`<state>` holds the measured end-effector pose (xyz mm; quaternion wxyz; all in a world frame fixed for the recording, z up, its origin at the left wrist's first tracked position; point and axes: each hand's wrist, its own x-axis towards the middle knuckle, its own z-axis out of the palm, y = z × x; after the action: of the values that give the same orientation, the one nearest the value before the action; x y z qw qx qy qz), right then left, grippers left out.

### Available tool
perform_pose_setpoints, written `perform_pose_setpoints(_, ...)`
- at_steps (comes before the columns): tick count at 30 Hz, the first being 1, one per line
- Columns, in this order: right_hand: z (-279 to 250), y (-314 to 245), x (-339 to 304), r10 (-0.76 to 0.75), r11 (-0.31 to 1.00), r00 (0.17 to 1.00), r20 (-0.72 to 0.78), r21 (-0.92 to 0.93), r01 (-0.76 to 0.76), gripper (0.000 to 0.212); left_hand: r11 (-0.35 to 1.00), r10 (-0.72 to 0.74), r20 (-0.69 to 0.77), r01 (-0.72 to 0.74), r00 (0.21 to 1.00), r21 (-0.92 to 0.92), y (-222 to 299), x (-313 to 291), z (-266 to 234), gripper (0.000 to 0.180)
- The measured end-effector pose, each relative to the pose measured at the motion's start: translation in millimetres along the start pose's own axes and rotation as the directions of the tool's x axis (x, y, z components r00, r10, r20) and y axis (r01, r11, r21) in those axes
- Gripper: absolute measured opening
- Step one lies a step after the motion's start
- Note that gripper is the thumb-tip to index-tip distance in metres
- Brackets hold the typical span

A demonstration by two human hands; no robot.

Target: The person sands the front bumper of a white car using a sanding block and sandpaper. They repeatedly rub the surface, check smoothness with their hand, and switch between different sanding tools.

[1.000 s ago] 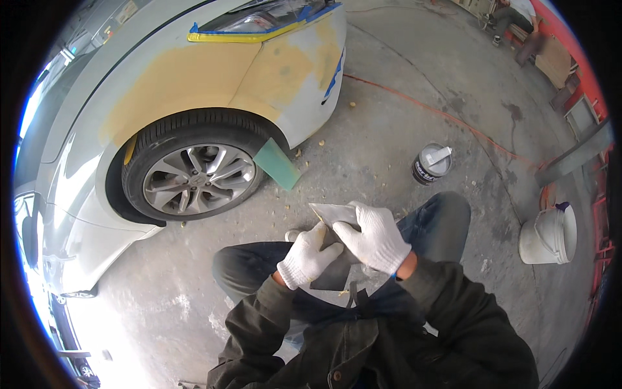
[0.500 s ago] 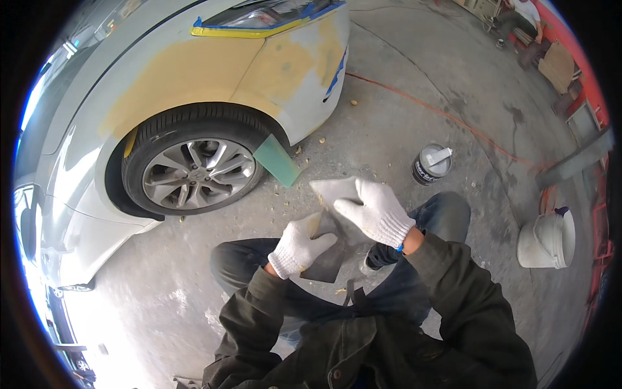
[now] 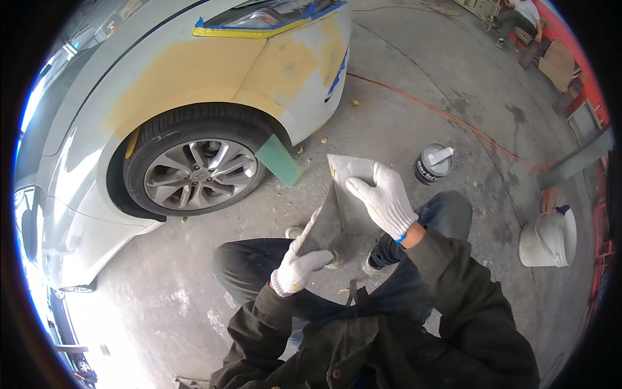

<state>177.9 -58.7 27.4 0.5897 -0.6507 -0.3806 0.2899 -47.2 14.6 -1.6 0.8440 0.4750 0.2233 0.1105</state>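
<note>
Between my gloved hands is a folded grey sheet of sandpaper (image 3: 353, 214), standing partly open like a V with its crease toward the floor. My left hand (image 3: 299, 267) pinches its left flap near the lower edge, thumb on the inner face. On the other flap, my right hand (image 3: 383, 202) grips the upper right part, thumb toward the middle. Both hands wear white knit gloves and are above my bent legs. Ahead is a car's front fender (image 3: 194, 74), white with tan sanded patches, above the wheel (image 3: 199, 174).
A green translucent sheet (image 3: 280, 161) leans on the tyre. A dark can (image 3: 434, 170) with a white object across its top stands ahead right. Farther right is a white bucket (image 3: 544, 240). An orange cord (image 3: 453, 118) crosses the concrete floor. Another person (image 3: 518, 23) sits far right.
The sandpaper has been raised and its flaps turned upward. My right hand has moved slightly right; my left hand has shifted slightly down and now grips the left flap's lower edge.
</note>
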Motion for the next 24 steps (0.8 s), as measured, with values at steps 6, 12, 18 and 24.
perform_pose_setpoints(6, 27, 4, -21, -0.040, 0.999, 0.993, 0.112, -0.025, 0.043, 0.028, 0.978, -0.051, -0.026, 0.055, 0.998, 0.202, 6, 1, 6, 0.083)
perform_pose_setpoints(12, 25, -27, -33, 0.067, 0.997, 0.937, 0.342, -0.047, -0.054, 0.028, 0.999, -0.019, -0.058, 0.017, 0.998, -0.037, 0, 0, -5, 0.055)
perform_pose_setpoints(18, 29, -8, -23, -0.084, 0.996, 0.969, 0.233, -0.006, 0.088, 0.025, 0.987, -0.163, 0.011, 0.163, 0.987, 0.000, 1, -1, -6, 0.066)
perform_pose_setpoints(24, 16, -10, 1, -0.059, 0.997, 0.972, 0.229, -0.026, 0.066, 0.026, 0.978, -0.047, -0.019, 0.042, 0.999, -0.204, -13, -9, -5, 0.055)
